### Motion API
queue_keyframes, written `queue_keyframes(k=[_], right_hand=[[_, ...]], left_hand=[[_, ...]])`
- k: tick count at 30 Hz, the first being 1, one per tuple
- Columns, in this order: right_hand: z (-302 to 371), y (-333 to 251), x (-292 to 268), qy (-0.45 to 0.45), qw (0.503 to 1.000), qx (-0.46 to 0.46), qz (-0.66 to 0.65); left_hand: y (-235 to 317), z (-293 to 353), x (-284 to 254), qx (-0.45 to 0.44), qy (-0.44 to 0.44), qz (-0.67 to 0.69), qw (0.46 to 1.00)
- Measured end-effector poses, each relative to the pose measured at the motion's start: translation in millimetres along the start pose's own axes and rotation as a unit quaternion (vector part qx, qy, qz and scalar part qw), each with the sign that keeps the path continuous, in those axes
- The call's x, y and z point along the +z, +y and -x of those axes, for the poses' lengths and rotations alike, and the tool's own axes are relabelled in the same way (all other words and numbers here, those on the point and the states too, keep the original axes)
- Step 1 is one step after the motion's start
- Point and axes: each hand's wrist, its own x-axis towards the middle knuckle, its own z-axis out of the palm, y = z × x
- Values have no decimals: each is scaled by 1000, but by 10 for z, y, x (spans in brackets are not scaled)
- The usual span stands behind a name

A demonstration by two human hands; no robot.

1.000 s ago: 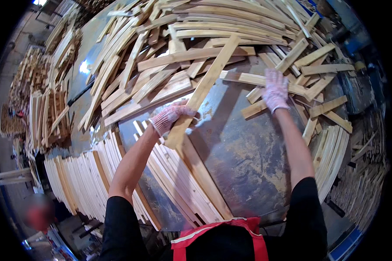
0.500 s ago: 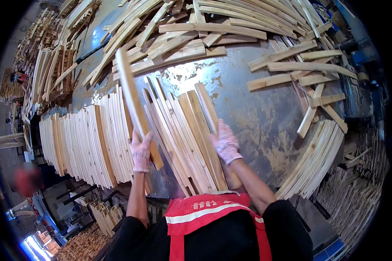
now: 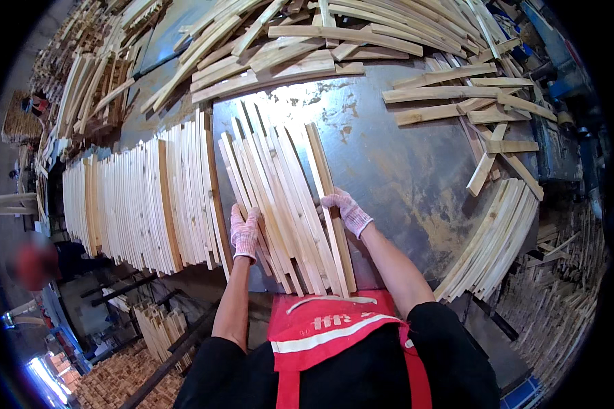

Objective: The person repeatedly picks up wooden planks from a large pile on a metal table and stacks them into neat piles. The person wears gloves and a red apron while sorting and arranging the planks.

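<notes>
The worker's red apron (image 3: 334,327) is at the near table edge; beyond it the hands are apart, left hand (image 3: 244,233) against the left side of the central wooden strips (image 3: 280,204), right hand (image 3: 348,211) on the right-hand strips (image 3: 323,170), with closure of either grip indeterminable. Both sets lie on the metal table (image 3: 402,184), a side row of strips (image 3: 129,204) to their left, a loose pile of boards (image 3: 348,34) beyond.

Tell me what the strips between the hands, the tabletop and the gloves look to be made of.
Strips: bare wood by the look, seemingly unvarnished; pale to tan, with faint grain.
Tabletop: probably sheet metal, worn; grey, with bright glare and brownish patches.
Gloves: likely knitted fabric, matte; mottled pink and white, exact fibre unclear.
</notes>
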Motion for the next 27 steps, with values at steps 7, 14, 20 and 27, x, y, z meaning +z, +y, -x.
queue_keyframes(k=[7, 14, 20, 27], right_hand=[[-151, -837, 374, -20, 686, -7, 727], [713, -523, -212, 90, 779, -39, 619], [1415, -1728, -1760, 552, 601, -330, 475], [1026, -2881, -3671, 755, 617, 8, 222]], left_hand=[[-272, -506, 213, 12, 5, 76, 997], [410, -154, 395, 60, -99, 132, 985], [2269, -361, 1262, 313, -26, -162, 936], [4259, -41, 3618, 537, -222, -347, 737]])
